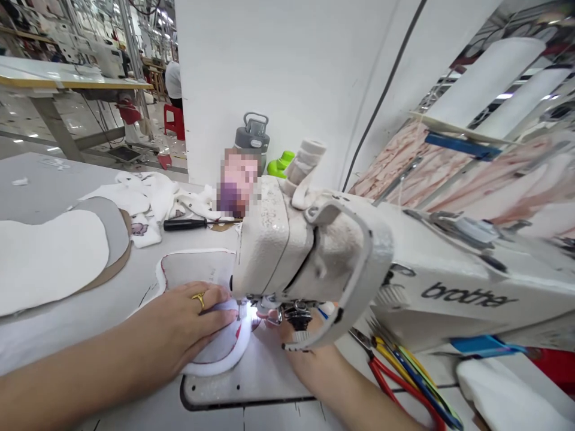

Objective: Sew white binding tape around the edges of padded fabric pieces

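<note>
The left hand [184, 317] lies flat on a padded fabric piece [200, 272], with a gold ring [198, 299] on one finger. This grip is not clamped; the fingers sit close together and press from above. The piece rests on the tabletop [251, 386] under and ahead of the left grip. Its long axis runs roughly away from the person, and its rounded, white-edged end reaches the presser foot [269, 314] of a white Brother sewing machine [287, 263]. The left hand is the nearer hand to the piece. The right hand [305, 353] lies beyond the foot, partly hidden by the machine head, which stands between the two hands; the state of this grip cannot be told. To the right of the right grip lie red-handled cutters [390, 374]. Left of the left grip is a stack of padded cut pieces [49, 260]. Ahead of it lie a black-handled screwdriver [184, 224] and white fabric scraps [144, 203].
</note>
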`<state>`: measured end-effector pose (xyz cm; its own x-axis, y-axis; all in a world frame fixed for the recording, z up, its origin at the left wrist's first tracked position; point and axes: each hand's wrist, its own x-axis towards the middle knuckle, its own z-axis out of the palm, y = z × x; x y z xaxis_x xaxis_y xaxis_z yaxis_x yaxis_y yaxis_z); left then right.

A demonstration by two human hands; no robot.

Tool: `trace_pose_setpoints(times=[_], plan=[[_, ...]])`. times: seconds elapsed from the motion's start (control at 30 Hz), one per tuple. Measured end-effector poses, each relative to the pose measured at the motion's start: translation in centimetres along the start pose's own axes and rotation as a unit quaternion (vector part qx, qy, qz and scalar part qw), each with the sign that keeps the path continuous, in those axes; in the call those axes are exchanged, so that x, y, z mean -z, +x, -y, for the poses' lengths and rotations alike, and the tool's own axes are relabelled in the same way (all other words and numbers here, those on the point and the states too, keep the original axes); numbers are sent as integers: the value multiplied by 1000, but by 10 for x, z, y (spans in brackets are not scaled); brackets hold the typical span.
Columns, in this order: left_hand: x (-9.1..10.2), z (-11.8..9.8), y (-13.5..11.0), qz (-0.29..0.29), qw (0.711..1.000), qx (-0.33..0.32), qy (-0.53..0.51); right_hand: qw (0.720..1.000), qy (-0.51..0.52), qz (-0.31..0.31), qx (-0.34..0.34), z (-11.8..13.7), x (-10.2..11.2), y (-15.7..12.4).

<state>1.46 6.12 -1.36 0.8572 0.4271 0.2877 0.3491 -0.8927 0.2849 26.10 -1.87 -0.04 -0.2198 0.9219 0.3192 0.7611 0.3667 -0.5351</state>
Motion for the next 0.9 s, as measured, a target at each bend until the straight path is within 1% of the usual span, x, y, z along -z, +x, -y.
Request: trace_pose_setpoints(times=[0.03,0.1,0.2,0.3,0.4,0.47,0.57,0.67,0.77,0.83,0.9], plan=[[0,0,0,4,1000,-5,1,1000,19,1,1,5,3,0],[0,0,0,-3,1000,-13,-5,998,42,27,32,14,7,-1],[7,-2,1,-13,1000,-6,-22,992,23,83,92,23,11,-3],[18,-4,-1,29,998,18,-44,989,-1,116,92,26,11,-3],[26,-3,-2,73,995,33,-50,987,-18,133,86,26,11,-3],[29,-3,-1,84,996,22,-38,987,-24,137,80,26,11,-4],[30,-3,1,71,997,16,-22,988,-28,131,74,25,10,-4],[30,-2,2,53,998,14,-27,990,-33,113,77,25,8,-6],[29,1,2,57,998,3,-25,991,-44,95,80,23,4,-8],[28,3,2,67,998,7,-18,991,-50,87,82,23,2,-10],[26,5,1,61,998,20,-15,992,-51,85,83,23,1,-11]])
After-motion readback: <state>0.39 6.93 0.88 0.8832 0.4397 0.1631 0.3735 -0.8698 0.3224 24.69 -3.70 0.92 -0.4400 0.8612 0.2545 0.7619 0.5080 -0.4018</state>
